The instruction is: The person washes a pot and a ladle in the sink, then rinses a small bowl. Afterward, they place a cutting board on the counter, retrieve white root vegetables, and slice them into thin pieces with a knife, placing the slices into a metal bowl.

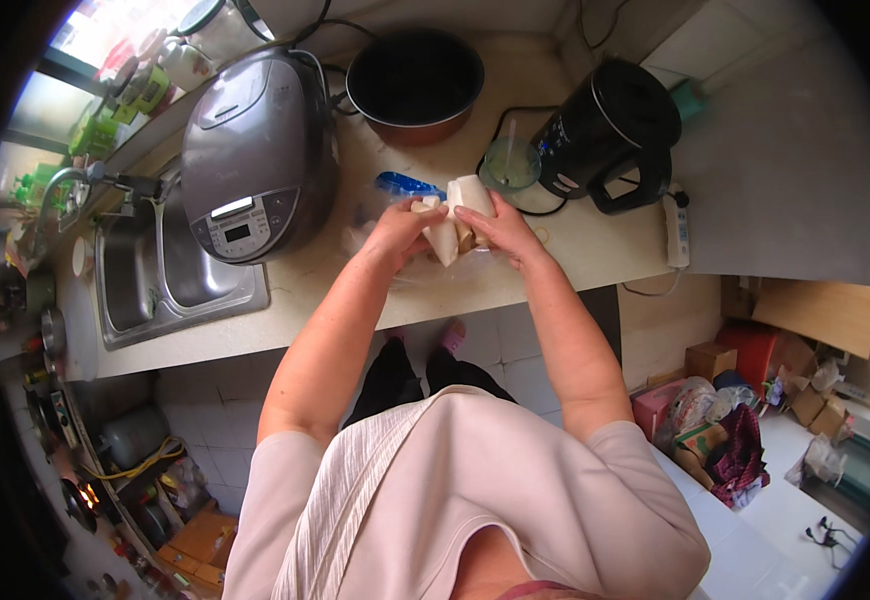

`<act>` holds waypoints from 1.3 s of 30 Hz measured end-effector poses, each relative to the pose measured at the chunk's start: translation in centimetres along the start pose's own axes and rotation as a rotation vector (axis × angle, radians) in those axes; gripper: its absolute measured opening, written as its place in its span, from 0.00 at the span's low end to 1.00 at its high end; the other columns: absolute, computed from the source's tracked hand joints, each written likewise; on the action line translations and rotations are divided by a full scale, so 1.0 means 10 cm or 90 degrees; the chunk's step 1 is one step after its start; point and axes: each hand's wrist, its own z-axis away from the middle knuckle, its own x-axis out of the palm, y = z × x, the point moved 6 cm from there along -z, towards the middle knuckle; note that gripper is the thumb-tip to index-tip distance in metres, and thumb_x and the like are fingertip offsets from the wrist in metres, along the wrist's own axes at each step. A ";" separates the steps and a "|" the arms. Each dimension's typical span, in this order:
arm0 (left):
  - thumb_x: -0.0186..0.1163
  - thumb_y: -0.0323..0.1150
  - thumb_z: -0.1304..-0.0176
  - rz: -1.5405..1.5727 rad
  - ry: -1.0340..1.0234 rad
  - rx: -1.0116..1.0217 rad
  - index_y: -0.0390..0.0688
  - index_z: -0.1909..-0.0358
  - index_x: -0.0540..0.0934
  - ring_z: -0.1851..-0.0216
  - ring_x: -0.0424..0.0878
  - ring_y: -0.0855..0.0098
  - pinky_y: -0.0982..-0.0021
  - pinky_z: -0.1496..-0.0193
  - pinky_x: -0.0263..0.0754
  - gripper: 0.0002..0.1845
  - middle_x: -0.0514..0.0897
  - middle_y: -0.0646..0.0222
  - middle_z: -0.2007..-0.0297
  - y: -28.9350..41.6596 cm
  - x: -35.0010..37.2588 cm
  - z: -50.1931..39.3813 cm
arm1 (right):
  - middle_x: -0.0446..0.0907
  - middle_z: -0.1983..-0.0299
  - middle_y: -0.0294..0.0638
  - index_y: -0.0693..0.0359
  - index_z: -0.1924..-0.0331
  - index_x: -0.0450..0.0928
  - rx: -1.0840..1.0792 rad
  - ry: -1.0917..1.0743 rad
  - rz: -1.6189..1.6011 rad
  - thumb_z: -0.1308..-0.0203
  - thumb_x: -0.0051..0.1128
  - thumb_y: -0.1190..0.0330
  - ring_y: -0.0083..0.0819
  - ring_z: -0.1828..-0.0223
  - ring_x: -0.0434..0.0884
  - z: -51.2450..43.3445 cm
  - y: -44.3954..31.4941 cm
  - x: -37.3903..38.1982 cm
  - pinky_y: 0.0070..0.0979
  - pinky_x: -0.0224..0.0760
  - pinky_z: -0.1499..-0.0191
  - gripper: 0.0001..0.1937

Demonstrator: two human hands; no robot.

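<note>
Over the counter, my left hand [403, 231] grips a pale, off-white food piece [444, 244] that tapers downward. My right hand [506, 231] is closed around a thicker off-white piece [471, 193]. The two pieces are side by side, and their exact kind is unclear. Between my hands, browner bits show partly behind the pieces. Beneath them lies a clear plastic bag [435, 271], largely covered by my hands. A blue object [408, 184], perhaps a wrapper or handle, rests just beyond my left hand.
A grey rice cooker [261, 150] stands left, partly over a steel double sink [198, 255]. Behind my hands is a dark inner pot [416, 82]. To the right are a glass bowl [511, 166] with a utensil, a black jug-shaped appliance [607, 127] and a power strip [677, 229].
</note>
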 end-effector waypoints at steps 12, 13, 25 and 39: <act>0.77 0.38 0.48 -0.048 -0.039 0.332 0.41 0.28 0.62 0.41 0.75 0.68 0.66 0.42 0.74 0.47 0.76 0.62 0.42 0.15 0.15 0.52 | 0.75 0.43 0.34 0.56 0.34 0.67 -0.121 -0.041 -0.154 0.43 0.69 0.72 0.26 0.41 0.74 0.26 -0.09 -0.04 0.27 0.70 0.41 0.32; 0.78 0.38 0.48 -0.058 -0.032 0.380 0.41 0.28 0.62 0.41 0.75 0.68 0.66 0.41 0.74 0.47 0.75 0.63 0.41 0.21 0.17 0.63 | 0.75 0.43 0.34 0.56 0.34 0.68 -0.171 -0.056 -0.139 0.43 0.68 0.72 0.25 0.41 0.74 0.33 -0.21 -0.03 0.27 0.70 0.41 0.32; 0.75 0.34 0.45 -0.002 -0.057 0.521 0.45 0.27 0.60 0.38 0.71 0.72 0.67 0.37 0.74 0.46 0.72 0.65 0.39 0.39 -1.55 2.59 | 0.72 0.36 0.41 0.59 0.34 0.66 -0.340 -0.092 -0.127 0.43 0.64 0.82 0.35 0.35 0.72 1.30 -0.86 1.95 0.37 0.67 0.33 0.32; 0.72 0.29 0.42 0.368 0.446 0.529 0.37 0.29 0.61 0.40 0.73 0.71 0.69 0.37 0.71 0.42 0.73 0.64 0.40 -1.36 -5.52 4.49 | 0.75 0.48 0.30 0.54 0.37 0.70 -0.100 -0.656 -0.027 0.39 0.66 0.70 0.22 0.46 0.73 1.73 -0.60 7.12 0.26 0.69 0.43 0.26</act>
